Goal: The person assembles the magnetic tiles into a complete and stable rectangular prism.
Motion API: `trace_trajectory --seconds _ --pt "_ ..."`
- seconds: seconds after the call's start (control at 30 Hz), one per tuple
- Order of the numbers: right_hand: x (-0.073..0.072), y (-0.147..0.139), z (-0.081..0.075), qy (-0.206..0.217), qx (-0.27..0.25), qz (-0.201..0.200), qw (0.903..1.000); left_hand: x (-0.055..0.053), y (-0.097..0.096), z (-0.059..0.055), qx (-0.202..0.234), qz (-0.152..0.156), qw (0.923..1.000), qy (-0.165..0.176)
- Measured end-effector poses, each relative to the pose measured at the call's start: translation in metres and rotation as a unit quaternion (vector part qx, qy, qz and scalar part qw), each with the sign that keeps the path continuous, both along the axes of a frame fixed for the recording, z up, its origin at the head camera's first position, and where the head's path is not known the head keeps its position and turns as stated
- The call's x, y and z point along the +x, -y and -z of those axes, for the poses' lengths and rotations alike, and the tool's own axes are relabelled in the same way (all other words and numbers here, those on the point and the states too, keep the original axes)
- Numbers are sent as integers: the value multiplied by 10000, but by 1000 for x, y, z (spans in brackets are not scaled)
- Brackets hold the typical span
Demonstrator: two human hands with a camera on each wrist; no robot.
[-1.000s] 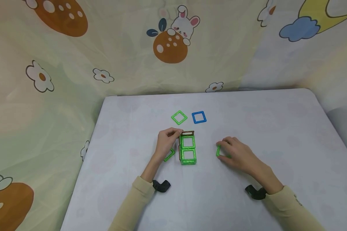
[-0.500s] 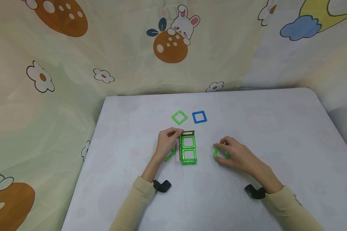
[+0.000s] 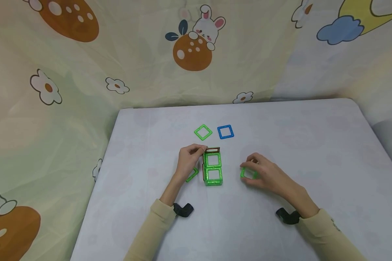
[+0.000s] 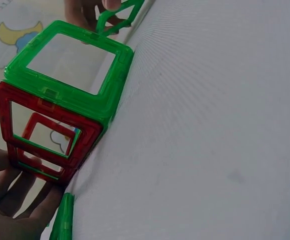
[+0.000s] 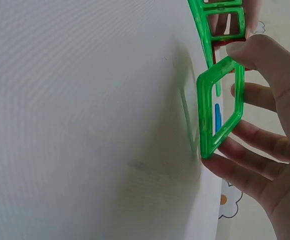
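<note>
The left hand [image 3: 187,160] holds the far left corner of the red and green tile box [image 3: 213,168]. Right of it, the right hand [image 3: 268,174] pinches a green square tile [image 5: 205,112] over the desk [image 3: 313,145].

A box-shaped structure of hollow, translucent green and red plastic tiles [image 3: 212,168] rests upright, its long side running away from the person. Two green square tiles [image 3: 219,160] lie edge to edge on its top, and its near end is also green. Red tiles [image 4: 91,131] form its left side, and a dark reddish frame [image 3: 212,148] shows at its far end. The left hand [image 3: 189,158] grips the structure's far left corner. Well apart, to the structure's right, the right hand [image 3: 269,174] holds a loose translucent green square tile [image 5: 204,112] by its edges, its middle open.
</note>
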State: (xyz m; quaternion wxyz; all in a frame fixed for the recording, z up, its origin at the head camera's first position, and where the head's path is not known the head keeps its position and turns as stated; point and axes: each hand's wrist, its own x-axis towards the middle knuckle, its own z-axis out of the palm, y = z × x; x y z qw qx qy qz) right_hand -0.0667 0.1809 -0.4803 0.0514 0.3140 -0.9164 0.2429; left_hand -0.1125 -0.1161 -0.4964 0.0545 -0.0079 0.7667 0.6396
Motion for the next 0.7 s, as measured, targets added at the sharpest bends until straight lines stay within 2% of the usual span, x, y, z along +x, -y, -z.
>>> trace_trajectory --seconds 0.17,0.43,0.7 --pt "1 1 -1 -53 -156 -65 9998 0 0 0 -19 18 10000 -6" --pt "-3 2 0 -463 -339 -240 9981 0 0 0 58 3 10000 -3" --pt "-5 4 -1 -292 -486 -342 9978 -1 0 2 66 -29 9999 83"
